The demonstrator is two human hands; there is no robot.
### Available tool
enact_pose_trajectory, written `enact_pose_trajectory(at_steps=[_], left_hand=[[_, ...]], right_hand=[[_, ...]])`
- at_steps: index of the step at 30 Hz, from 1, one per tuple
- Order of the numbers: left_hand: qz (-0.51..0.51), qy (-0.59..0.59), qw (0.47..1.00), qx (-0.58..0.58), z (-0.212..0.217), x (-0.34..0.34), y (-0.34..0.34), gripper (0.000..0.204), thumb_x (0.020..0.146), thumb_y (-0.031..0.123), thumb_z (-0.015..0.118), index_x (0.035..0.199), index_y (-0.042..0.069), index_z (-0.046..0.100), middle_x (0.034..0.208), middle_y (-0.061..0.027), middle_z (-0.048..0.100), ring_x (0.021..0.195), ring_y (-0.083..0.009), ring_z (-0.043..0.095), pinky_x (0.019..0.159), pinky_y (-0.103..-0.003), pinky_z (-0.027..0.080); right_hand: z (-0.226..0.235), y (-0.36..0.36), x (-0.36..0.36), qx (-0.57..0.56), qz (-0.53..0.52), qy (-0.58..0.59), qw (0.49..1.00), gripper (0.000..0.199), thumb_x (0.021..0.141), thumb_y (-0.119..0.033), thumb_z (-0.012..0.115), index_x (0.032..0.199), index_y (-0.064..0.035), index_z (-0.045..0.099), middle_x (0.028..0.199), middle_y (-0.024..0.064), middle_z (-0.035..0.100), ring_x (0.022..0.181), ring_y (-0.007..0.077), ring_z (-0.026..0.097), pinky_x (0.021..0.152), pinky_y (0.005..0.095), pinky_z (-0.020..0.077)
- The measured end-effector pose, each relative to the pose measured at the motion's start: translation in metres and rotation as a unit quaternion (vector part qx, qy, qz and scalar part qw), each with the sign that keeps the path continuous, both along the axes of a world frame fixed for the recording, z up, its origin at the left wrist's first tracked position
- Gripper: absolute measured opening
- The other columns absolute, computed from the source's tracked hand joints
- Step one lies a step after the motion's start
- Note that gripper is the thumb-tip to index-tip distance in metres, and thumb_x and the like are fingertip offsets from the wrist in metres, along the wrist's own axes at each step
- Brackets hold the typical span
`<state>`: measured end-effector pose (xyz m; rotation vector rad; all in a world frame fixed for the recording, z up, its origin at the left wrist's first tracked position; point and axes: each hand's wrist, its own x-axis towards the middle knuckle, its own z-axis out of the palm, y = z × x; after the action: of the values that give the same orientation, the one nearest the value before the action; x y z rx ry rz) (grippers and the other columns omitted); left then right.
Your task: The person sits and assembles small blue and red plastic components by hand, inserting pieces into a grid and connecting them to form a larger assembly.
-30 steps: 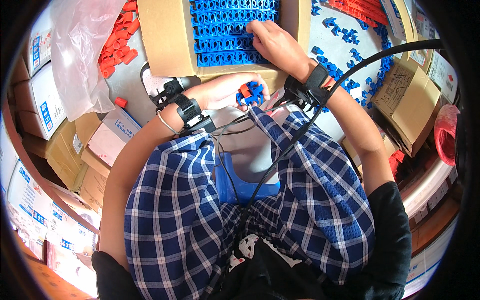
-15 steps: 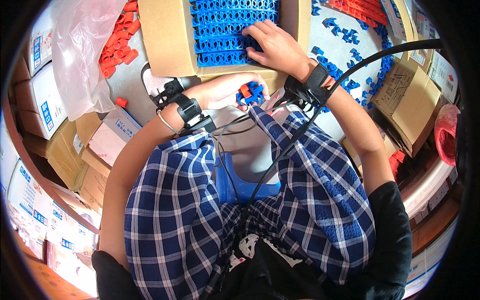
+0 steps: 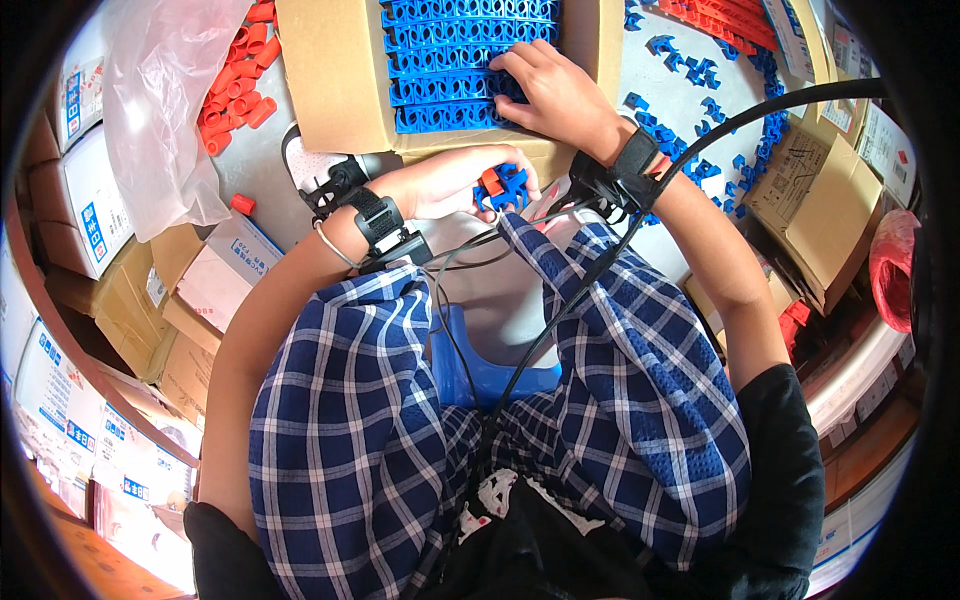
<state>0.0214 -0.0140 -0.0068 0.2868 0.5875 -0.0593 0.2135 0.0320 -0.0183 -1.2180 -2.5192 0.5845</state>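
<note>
Two cartons frame my reach, and the big box [image 3: 330, 80] straight ahead of me is the largest thing close by, its flaps spread and rows of blue clips [image 3: 455, 60] packed side by side inside it. Left of the box a clear bag [image 3: 160, 110] droops over a heap of orange plugs [image 3: 235, 80], with one stray plug [image 3: 241, 204] lying apart below the heap. Right of the box, loose blue pieces [image 3: 700, 120] are scattered across the grey surface, near a smaller carton [image 3: 830, 215].

My right hand [image 3: 555, 95] lies on the packed rows at the near right corner of the box, fingers spread and pressing down on the clips, gripping nothing. My left hand [image 3: 455, 185] sits just below the box's front edge, over my lap, fingers curled tight round a small bunch of clips [image 3: 502, 187], blue with an orange plug among them. Both wrists wear black straps with cables trailing toward my shirt.
</note>
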Motion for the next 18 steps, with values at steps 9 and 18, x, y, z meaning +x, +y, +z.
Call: enact_pose_trajectory(at_steps=[9,18], left_hand=[[-0.002,-0.007,1.000,0.001,-0.001,0.001,0.000,0.035,0.100,0.036,0.039,0.100,0.009,0.062,0.097,-0.0015,0.064,0.074,-0.0092,0.054,0.058,-0.024,0.042],[0.005,-0.020,1.000,-0.018,-0.002,0.001,0.000,0.035,0.100,0.035,0.039,0.100,0.008,0.061,0.099,-0.0044,0.064,0.072,-0.0123,0.054,0.058,-0.025,0.042]], right_hand=[[0.001,-0.003,0.000,0.019,-0.049,0.014,0.999,0.022,0.077,-0.018,0.065,0.090,-0.0017,0.061,0.086,0.0103,0.059,0.087,0.0269,0.056,0.083,0.0353,0.0481],[0.002,0.005,0.023,0.112,0.001,-0.071,0.991,0.012,0.075,-0.015,0.065,0.078,-0.0061,0.058,0.079,0.0062,0.054,0.081,0.0226,0.054,0.075,0.0323,0.0471]])
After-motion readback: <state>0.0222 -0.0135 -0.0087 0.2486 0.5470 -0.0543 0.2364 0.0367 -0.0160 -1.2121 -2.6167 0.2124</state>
